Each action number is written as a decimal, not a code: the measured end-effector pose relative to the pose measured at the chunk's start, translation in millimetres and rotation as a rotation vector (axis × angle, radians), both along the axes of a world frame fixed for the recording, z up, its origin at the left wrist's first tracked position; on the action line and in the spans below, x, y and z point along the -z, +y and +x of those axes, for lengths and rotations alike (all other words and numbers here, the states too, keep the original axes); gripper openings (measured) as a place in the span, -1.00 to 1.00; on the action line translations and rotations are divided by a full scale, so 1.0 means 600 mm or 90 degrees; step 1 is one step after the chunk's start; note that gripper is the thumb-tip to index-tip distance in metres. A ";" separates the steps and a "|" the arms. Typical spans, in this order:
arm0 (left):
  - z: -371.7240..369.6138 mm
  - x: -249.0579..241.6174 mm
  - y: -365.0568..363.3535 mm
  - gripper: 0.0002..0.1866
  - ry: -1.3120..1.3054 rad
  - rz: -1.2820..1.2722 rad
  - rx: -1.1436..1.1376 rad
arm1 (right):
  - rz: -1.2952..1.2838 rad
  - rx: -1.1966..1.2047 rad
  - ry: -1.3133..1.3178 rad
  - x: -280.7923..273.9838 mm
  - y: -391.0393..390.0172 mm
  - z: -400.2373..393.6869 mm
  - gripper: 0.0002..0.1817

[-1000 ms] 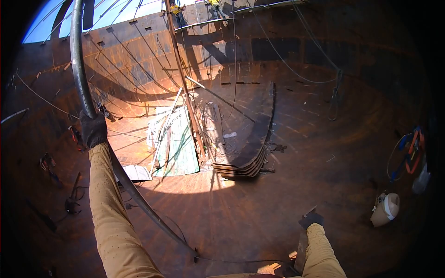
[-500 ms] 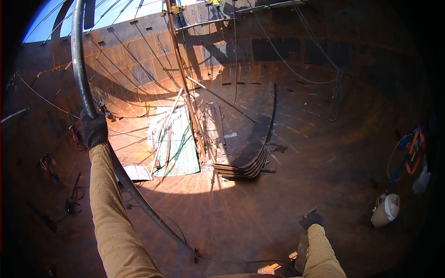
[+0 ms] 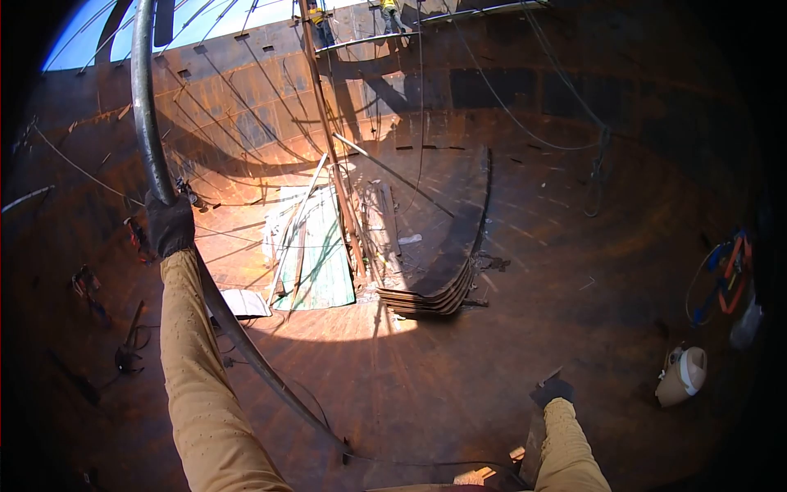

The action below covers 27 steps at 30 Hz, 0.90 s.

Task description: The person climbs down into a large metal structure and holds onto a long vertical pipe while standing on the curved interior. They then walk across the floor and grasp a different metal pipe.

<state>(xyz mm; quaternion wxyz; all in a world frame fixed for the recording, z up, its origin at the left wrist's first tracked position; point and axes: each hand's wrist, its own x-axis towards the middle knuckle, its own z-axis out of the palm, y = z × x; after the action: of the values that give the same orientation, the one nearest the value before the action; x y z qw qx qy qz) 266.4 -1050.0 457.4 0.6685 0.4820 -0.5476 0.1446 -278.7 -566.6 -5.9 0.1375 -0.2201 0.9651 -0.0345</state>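
Observation:
My left hand, in a dark glove, is wrapped round a long grey metal pipe. The pipe looks bowed through the lens, rising past the top edge and running down towards the lower middle. At the lower right, my right hand, also in a dark glove, is closed at the upper end of a narrow flat board. A thin edge sticks out just above these fingers, which are partly hidden. Both tan sleeves reach in from the bottom edge.
Far below are a stack of curved plates, a greenish sheet and a tall rusty pole. A beige water jug and coloured straps lie right. A cable crosses the bottom. Two people stand on a high walkway.
The view has shifted slightly, so the background sits a little further right. My left hand stays on the pipe, and my right hand keeps its place.

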 end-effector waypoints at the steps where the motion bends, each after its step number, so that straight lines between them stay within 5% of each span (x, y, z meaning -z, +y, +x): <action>1: -0.002 0.000 0.002 -0.51 0.003 0.003 -0.003 | -0.001 0.002 0.000 -0.001 0.000 0.000 -0.41; 27: -0.009 -0.002 0.007 -0.61 0.007 -0.023 0.043 | 0.010 -0.048 0.017 0.008 0.005 -0.007 -0.39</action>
<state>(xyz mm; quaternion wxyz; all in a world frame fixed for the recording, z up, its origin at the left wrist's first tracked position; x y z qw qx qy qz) 261.3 -1045.9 458.8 0.6846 0.4522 -0.5570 0.1291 -282.8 -563.5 -10.7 0.1275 -0.2554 0.9582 -0.0190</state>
